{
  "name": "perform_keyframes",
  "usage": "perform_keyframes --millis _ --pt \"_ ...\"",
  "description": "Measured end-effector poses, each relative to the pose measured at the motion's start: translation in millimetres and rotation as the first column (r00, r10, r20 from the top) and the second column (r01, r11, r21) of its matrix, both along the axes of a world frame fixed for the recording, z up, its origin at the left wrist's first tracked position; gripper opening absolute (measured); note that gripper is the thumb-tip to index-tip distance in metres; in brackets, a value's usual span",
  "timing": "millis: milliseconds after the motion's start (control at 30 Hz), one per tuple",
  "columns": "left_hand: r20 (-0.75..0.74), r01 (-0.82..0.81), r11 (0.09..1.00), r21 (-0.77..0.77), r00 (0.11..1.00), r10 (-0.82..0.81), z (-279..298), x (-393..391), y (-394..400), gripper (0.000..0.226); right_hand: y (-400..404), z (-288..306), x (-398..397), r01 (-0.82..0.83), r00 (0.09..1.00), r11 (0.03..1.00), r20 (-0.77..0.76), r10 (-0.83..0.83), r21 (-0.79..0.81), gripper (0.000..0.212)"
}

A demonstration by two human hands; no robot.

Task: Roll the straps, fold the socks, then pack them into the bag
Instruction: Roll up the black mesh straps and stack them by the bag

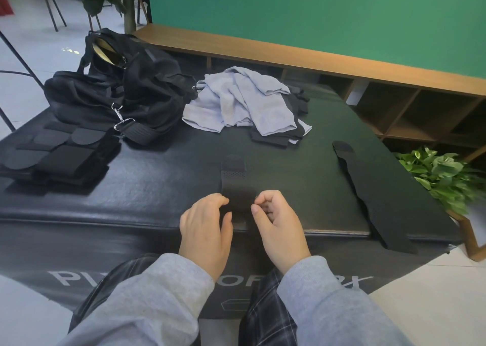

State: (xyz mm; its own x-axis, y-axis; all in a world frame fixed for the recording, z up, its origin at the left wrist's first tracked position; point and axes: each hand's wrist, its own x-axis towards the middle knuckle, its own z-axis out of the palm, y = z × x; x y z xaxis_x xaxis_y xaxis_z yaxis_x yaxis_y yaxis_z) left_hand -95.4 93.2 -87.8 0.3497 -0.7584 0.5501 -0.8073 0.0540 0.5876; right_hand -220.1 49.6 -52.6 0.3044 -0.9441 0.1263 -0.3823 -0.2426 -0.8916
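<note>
A black strap (234, 180) lies flat in the middle of the black padded box (147, 193), its near end reaching the front edge. My left hand (206, 227) and my right hand (278, 226) sit at that near end, one on each side, fingers curled onto the strap's edges. A second long black strap (368, 193) lies diagonally at the right. A heap of grey and black socks (242, 103) sits at the back centre. The open black bag (118, 82) stands at the back left.
A stack of flat black straps (55, 156) lies at the left edge of the box. A wooden shelf unit (394, 103) runs along the green wall behind. A potted plant (441, 177) stands at the right on the floor.
</note>
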Motion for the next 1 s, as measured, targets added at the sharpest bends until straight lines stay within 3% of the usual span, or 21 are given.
perform_keyframes --millis 167,467,667,800,1000 --pt "0.026 0.018 1.0 -0.015 1.0 -0.017 -5 1 -1 0.046 0 0 1 0.006 0.999 1.0 -0.033 -0.005 0.013 0.023" --pt "0.055 0.014 0.999 -0.037 0.998 -0.012 -9 1 -2 0.038 2 1 1 0.005 1.0 1.0 -0.015 -0.005 0.014 0.023" --pt "0.074 0.011 0.999 -0.039 0.997 -0.009 -13 1 -3 0.042 0 0 0 -0.018 0.996 1.0 -0.09 0.019 0.012 0.024" --pt "0.121 -0.017 0.999 -0.033 0.992 0.021 -15 2 -4 0.029 -1 -1 2 -0.049 0.984 0.997 -0.177 0.037 -0.063 0.034" --pt "0.188 -0.063 0.998 0.0 0.98 0.062 -16 1 -6 0.031 0 -4 4 -0.091 0.962 0.981 -0.269 0.042 -0.169 0.042"
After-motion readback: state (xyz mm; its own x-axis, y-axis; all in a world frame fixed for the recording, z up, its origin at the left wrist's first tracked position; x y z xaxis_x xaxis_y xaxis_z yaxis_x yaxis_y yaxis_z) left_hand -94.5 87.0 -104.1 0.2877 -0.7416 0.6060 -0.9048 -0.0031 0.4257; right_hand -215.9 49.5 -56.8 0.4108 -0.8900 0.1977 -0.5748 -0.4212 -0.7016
